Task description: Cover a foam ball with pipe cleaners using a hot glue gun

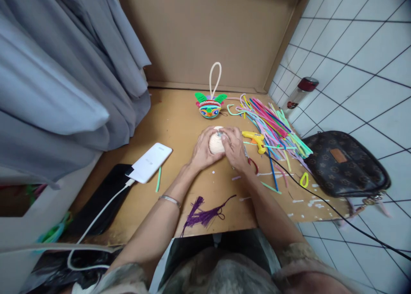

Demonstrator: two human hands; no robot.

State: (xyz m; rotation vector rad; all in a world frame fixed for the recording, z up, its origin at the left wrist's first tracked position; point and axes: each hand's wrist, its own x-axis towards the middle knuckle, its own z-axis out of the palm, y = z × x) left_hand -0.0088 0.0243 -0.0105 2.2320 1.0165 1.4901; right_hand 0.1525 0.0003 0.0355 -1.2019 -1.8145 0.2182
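Both of my hands are around a cream-coloured round ball [216, 144] above the middle of the table. My left hand [203, 147] wraps its left side and underside. My right hand [235, 147] grips it from the right, with the thumb pressed on its front near a small greyish spot at the top. Behind the ball stands a colourful animal-head ornament [209, 107] with green ears and a white loop. Close to my right hand lie a yellow glue gun [255, 138] and red-handled scissors [253, 163], which are partly hidden by my right wrist.
Many coloured pipe cleaners [272, 122] are heaped at the right, beside a brown patterned bag [346, 161] and a red-lidded bottle [302, 94]. A black cord [308, 191] crosses the right edge. A purple tassel [205, 217] lies in front; a white power bank [150, 161] is at the left.
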